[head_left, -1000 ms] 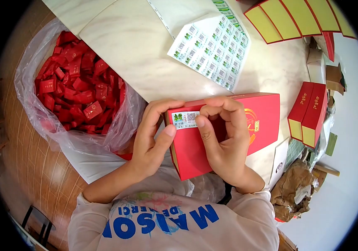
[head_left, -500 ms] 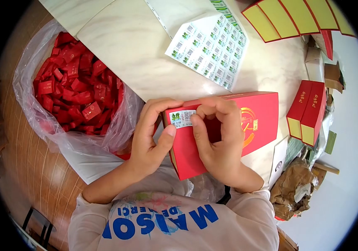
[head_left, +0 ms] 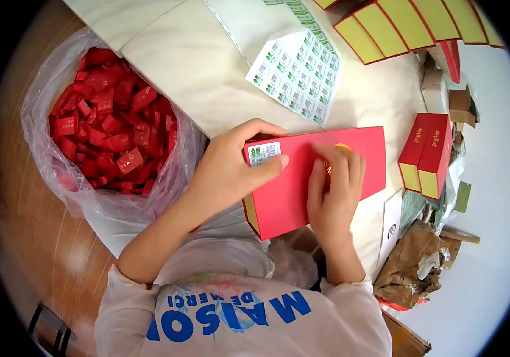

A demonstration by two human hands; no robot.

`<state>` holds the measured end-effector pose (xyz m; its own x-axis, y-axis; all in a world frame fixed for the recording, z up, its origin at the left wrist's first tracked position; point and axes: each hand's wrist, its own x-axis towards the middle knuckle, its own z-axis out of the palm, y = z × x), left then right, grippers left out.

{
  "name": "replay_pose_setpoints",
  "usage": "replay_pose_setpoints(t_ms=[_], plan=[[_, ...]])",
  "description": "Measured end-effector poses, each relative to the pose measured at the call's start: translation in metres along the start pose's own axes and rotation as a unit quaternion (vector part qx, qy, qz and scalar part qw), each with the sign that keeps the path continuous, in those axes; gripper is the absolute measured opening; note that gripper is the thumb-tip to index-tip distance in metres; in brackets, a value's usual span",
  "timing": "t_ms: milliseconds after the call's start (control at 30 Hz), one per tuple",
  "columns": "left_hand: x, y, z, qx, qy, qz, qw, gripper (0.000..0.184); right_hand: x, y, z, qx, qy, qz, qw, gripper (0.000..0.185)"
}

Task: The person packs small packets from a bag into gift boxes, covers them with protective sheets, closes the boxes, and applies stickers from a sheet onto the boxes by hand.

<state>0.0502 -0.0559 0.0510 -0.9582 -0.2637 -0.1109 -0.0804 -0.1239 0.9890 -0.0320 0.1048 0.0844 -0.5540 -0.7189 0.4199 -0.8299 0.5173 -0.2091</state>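
A red box (head_left: 290,202) with a gold emblem lies at the table edge in front of me. My left hand (head_left: 231,166) holds its left end, fingers over the far edge and thumb on the top face. Beside that thumb, a white and green sticker (head_left: 265,152) sits flat in the box's far left corner, its lower part covered by the thumb. Over the right half of the box is my right hand (head_left: 335,193), slightly blurred, with bent fingers apart and nothing between them. Beyond the box lies a sheet of stickers (head_left: 299,77).
A clear plastic bag (head_left: 43,140) full of small red packets (head_left: 112,143) stands at the left. Red and yellow boxes (head_left: 386,30) line the far right, and two more red boxes (head_left: 424,149) stand at the right. Crumpled brown paper (head_left: 409,262) lies near the wall.
My right hand has left the sticker and moved right over the box. My left thumb has slid onto the sticker's lower part. The view has shifted slightly.
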Motion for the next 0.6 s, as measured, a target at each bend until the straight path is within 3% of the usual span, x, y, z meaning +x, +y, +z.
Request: replay_pose_setpoints(t_ms=[33, 167, 233, 300, 367, 433, 500, 567, 600], plan=[[0.006, -0.004, -0.003, -0.002, 0.001, 0.007, 1.0, 0.029, -0.015, -0.005, -0.006, 0.036, -0.028, 0.041, 0.998, 0.03], [0.009, -0.01, -0.009, -0.036, -0.049, -0.028, 0.998, 0.03, -0.071, -0.016, -0.005, 0.059, -0.057, 0.016, 0.996, 0.04], [0.006, -0.021, -0.004, -0.148, 0.055, 0.021, 0.987, 0.039, -0.09, -0.023, 0.002, 0.02, -0.05, 0.016, 0.998, 0.054], [0.0, -0.029, -0.006, -0.129, 0.047, 0.012, 0.99, 0.044, -0.099, -0.018, 0.016, 0.018, -0.003, -0.003, 1.0, 0.062], [-0.014, -0.026, 0.0, -0.037, 0.123, 0.068, 0.989, 0.039, -0.104, -0.011, 0.028, 0.019, 0.044, -0.023, 0.999, 0.069], [-0.023, -0.03, -0.002, -0.034, 0.119, 0.08, 0.989, 0.04, -0.108, -0.002, 0.038, -0.033, 0.081, -0.089, 0.992, 0.085], [-0.028, -0.038, -0.006, -0.142, 0.091, 0.063, 0.984, 0.039, -0.113, 0.007, 0.039, -0.042, 0.12, -0.102, 0.987, 0.078], [-0.038, -0.032, -0.008, -0.185, 0.059, 0.031, 0.98, 0.041, -0.114, 0.009, 0.025, -0.054, 0.062, -0.079, 0.993, 0.076], [-0.042, -0.022, -0.013, -0.212, 0.038, 0.021, 0.976, 0.04, -0.108, 0.01, 0.016, -0.026, 0.104, -0.1, 0.989, 0.072]])
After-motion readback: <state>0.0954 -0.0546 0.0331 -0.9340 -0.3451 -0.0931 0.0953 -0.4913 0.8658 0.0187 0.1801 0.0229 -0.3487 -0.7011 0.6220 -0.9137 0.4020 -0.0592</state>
